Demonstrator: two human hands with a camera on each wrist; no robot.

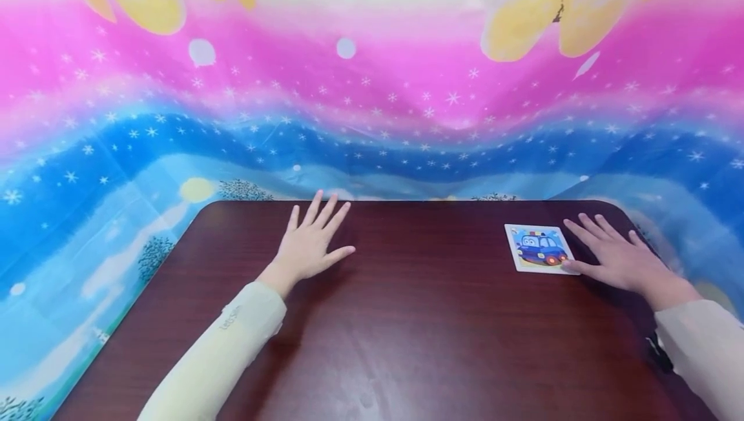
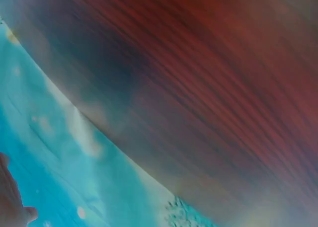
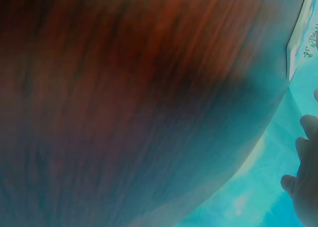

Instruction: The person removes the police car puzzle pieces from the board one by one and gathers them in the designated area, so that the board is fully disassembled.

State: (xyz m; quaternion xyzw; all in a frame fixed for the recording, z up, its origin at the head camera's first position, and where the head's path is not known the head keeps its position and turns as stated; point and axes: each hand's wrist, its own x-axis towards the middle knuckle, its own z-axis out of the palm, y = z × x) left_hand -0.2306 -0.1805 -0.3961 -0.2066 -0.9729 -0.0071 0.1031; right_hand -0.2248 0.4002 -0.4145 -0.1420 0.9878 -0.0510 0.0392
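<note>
A square picture board (image 1: 540, 248) with a blue cartoon police car and a white border lies on the dark brown table (image 1: 430, 330), towards the back right. Just right of it is my right hand (image 1: 622, 258), fingers spread, its thumb overlapping the board's lower right corner; whether it touches cannot be made out. My left hand (image 1: 308, 243), with straight, spread fingers and nothing in it, is above the back left part of the table. The right wrist view has the right fingers (image 3: 303, 152) at its right edge and a sliver of the board (image 3: 296, 43). Part of the left hand (image 2: 10, 197) shows in the left wrist view.
A colourful cloth backdrop (image 1: 372, 104) in pink and blue, with snowflakes, hangs behind and beside the table. The table's back edge (image 1: 418, 201) runs straight between rounded corners. Long pale sleeves (image 1: 221, 350) cover both arms.
</note>
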